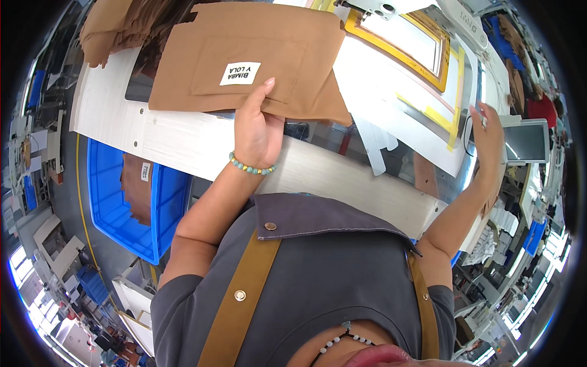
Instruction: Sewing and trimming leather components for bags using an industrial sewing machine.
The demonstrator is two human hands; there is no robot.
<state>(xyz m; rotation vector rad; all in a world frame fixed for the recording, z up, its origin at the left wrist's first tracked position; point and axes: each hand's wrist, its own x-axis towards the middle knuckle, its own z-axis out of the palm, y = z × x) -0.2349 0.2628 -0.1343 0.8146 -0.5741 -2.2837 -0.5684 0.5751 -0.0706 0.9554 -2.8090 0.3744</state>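
Note:
My left hand [259,129] grips the near edge of a brown fabric panel [257,24], thumb on top and the other fingers hidden beneath. The panel has a stitched pocket outline and a white printed label [239,74] close to my thumb. It lies partly over the white worktable [177,137]. Off to the right, my right hand [487,129] is raised at the table's right side, beside a thin dark cable. Its thumb and fingertips stand a little apart, and I see nothing between them.
A sewing machine head [391,7] and a yellow-edged clamp frame [441,76] occupy the far right. More brown pieces [113,30] are stacked at far left. Below the table's left side, a blue bin [165,208] holds a labelled brown piece [136,189]. A grey screen [527,142] stands beyond my right hand.

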